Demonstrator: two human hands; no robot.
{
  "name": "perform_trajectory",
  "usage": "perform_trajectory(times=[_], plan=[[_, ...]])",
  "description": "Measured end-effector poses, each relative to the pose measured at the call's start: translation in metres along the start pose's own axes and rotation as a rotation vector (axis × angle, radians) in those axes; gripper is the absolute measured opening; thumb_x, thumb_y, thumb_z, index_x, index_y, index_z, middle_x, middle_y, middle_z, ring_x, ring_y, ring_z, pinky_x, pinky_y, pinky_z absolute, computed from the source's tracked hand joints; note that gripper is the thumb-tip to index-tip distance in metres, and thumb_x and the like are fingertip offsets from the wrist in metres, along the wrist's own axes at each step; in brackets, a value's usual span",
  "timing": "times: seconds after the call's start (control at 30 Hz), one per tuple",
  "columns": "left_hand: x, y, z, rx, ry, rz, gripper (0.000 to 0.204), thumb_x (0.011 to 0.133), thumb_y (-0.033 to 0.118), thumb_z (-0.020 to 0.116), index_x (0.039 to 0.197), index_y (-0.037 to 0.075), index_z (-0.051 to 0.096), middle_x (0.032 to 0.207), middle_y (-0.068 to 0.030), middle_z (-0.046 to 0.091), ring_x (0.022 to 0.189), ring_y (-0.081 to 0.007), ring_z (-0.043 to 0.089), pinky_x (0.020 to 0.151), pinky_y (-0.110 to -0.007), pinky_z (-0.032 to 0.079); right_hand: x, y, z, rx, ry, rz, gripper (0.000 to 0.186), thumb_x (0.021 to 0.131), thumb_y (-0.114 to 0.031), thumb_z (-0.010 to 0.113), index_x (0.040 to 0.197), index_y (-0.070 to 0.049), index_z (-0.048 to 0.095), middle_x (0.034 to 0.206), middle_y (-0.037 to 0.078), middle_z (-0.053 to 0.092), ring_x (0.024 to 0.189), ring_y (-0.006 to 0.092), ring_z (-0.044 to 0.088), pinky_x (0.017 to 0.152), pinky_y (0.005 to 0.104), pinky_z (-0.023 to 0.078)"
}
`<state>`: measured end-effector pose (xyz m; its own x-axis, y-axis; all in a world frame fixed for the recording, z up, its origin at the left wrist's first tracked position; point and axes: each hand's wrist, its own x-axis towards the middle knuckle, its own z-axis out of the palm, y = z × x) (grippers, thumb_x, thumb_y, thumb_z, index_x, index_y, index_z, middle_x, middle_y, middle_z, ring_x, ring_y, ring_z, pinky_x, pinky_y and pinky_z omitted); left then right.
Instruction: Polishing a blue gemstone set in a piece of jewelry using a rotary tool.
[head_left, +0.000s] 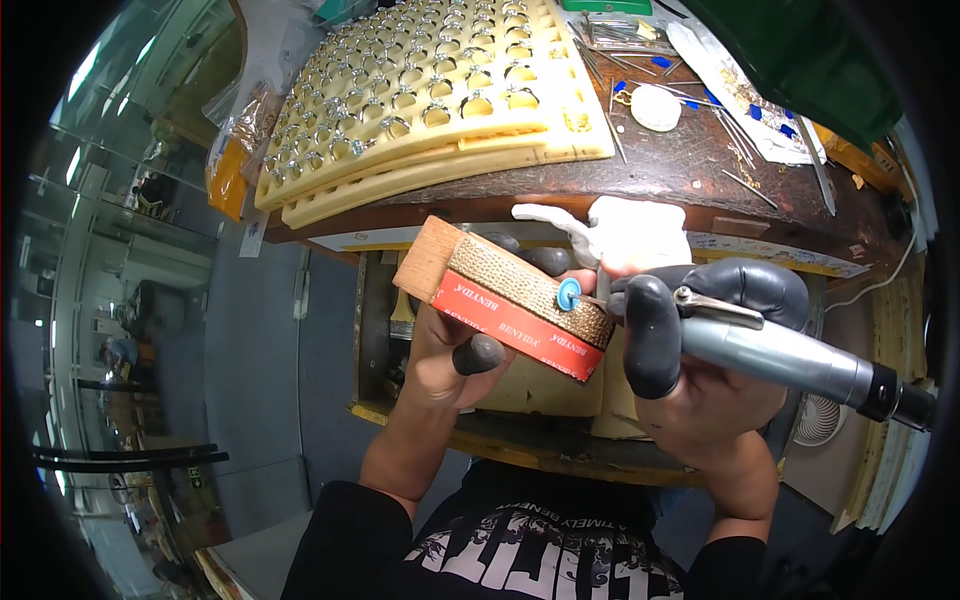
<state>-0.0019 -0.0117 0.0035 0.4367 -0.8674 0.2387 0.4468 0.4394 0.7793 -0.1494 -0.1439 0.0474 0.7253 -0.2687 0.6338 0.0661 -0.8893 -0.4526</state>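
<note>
My left hand (445, 365), black cots on some fingertips, is closed round a wooden block (425, 262). The block is tilted, and a rough gold-brown strip and a red printed band run along it. In my right hand (712, 395), also with black finger cots, is a silver rotary handpiece (780, 352) with a lever on its side. Its thin shaft carries a small blue disc (569, 294), which lies against or just over the rough strip; I cannot tell which. Behind the block, a white wrapped lump (640, 230) juts from the bench edge.
Cream trays (440, 150) with rows of rings stand on the dark wooden bench (690, 180). Thin metal tools, a round white piece (655, 107) and a white sheet (745, 85) lie to the right. Below the block is an open drawer (540, 392). A white fan (820, 420) stands at right.
</note>
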Motion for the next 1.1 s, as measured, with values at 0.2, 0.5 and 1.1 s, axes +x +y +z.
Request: perform_trajectory(times=[0.2, 0.5, 1.1], plan=[[-0.001, -0.003, -0.004, -0.132, -0.020, 0.048, 0.065, 0.078, 0.009, 0.067, 0.133, 0.000, 0.035, 0.129, -0.0232, 0.048, 0.124, -0.0415, 0.045, 0.106, -0.057, 0.033, 0.018, -0.007, -0.003, -0.112, 0.107, -0.129, 0.010, 0.082, -0.001, 0.066, 0.087, 0.005, 0.059, 0.081, 0.010, 0.067, 0.071, 0.0143, 0.066, 0.066, 0.0258, 0.052], [-0.001, -0.003, -0.004, -0.120, -0.031, 0.035, 0.066, 0.078, 0.011, 0.067, 0.134, 0.000, 0.034, 0.129, -0.0259, 0.048, 0.125, -0.0407, 0.044, 0.107, -0.055, 0.032, 0.003, -0.004, 0.005, 0.218, 0.071, 0.107, 0.029, 0.081, -0.009, 0.063, 0.109, -0.015, 0.066, 0.103, 0.000, 0.066, 0.093, 0.0147, 0.063, 0.083, 0.0316, 0.049], [-0.001, -0.002, -0.003, -0.112, -0.030, 0.035, 0.067, 0.078, 0.012, 0.066, 0.135, -0.001, 0.033, 0.129, -0.0304, 0.046, 0.125, -0.0412, 0.044, 0.107, -0.055, 0.033, 0.018, -0.006, -0.003, -0.052, 0.111, -0.122, 0.008, 0.082, 0.001, 0.066, 0.086, 0.006, 0.061, 0.082, 0.011, 0.067, 0.073, 0.0159, 0.066, 0.067, 0.0278, 0.053]])
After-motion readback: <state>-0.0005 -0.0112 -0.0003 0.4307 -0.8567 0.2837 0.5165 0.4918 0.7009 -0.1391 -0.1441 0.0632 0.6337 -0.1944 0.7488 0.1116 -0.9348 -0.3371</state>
